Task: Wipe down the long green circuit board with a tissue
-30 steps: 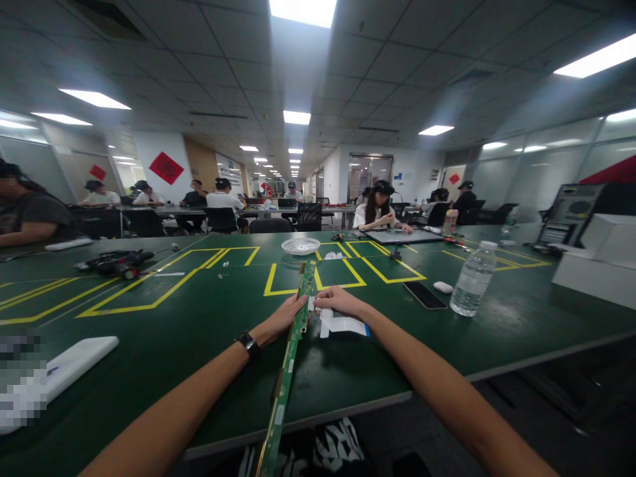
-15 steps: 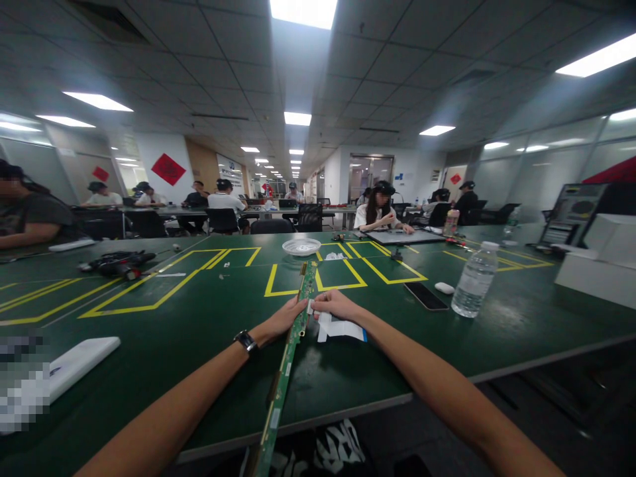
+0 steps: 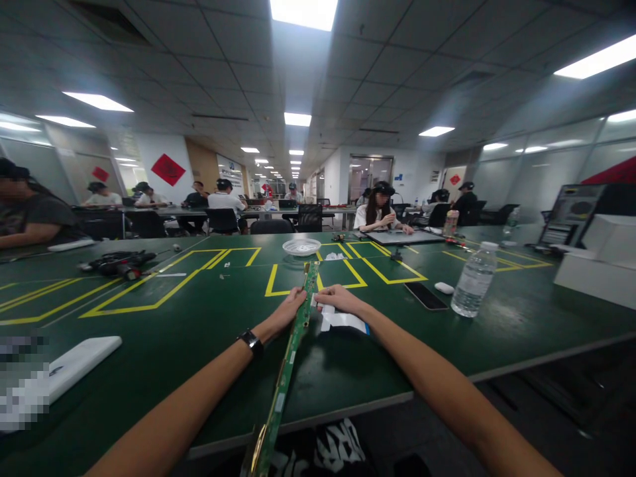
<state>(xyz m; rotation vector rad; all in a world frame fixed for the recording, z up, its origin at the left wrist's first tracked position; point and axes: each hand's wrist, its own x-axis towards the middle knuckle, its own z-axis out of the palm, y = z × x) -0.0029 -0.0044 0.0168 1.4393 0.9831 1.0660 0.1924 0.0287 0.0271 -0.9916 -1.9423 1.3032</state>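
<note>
A long, narrow green circuit board [image 3: 287,372] runs from the middle of the table back toward my lap. My left hand [image 3: 289,309] grips its left edge near the far end, with the thumb on top. On the other side, my right hand [image 3: 342,299] pinches one end of a white flat ribbon cable [image 3: 344,321] close against the board's right edge. The cable's other end has a blue tip and hangs below my right wrist. Whether the pinched end sits in a connector is too small to tell.
A white dish [image 3: 301,247] stands beyond the board. To the right are a phone [image 3: 426,296], a white earphone case [image 3: 444,288] and a water bottle [image 3: 475,281]. Black tools [image 3: 119,264] and a white flat object [image 3: 82,361] lie left. A co-worker [image 3: 380,212] sits across the table.
Both hands have shifted slightly up and to the right, the cable moving with my right hand. The board has rolled a little, and its gold-coloured side edge shows more.
</note>
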